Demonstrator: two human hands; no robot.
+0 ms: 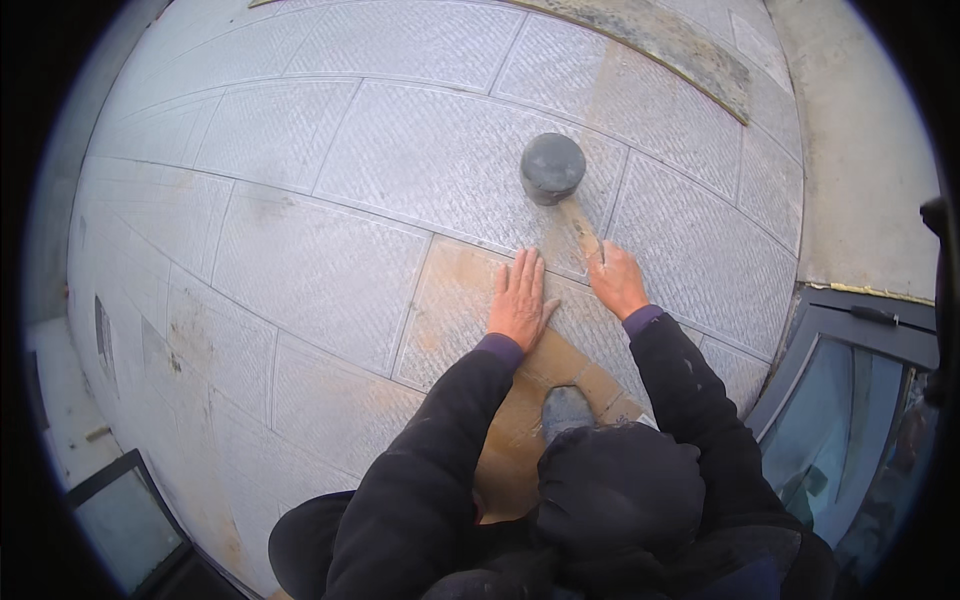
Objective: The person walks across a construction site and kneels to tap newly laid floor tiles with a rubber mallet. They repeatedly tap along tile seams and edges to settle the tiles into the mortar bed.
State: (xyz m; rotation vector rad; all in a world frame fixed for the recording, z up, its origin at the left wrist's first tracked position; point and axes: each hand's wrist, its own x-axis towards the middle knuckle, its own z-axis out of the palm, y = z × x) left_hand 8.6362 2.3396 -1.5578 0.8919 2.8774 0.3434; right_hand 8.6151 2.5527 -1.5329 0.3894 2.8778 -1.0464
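My right hand (617, 280) is wrapped round the wooden handle of a rubber mallet (553, 167). The mallet's dark grey round head is over the ribbed grey paving slabs (400, 150), beyond my hands; whether it touches them I cannot tell. Palm down with fingers stretched forward, my left hand (518, 300) lies on a brown-stained slab (448, 312) close to its far joint. Below my hands a sheet of brown cardboard (515, 440) lies on the paving, with a grey shoe tip (567, 410) on it.
A long, dirty board (660, 45) lies across the slabs at the far right. A pale wall or ledge (850, 150) borders the right side, with a grey-framed glass door or window (835, 410) nearer to me. Another dark-framed pane (125, 520) stands at the lower left.
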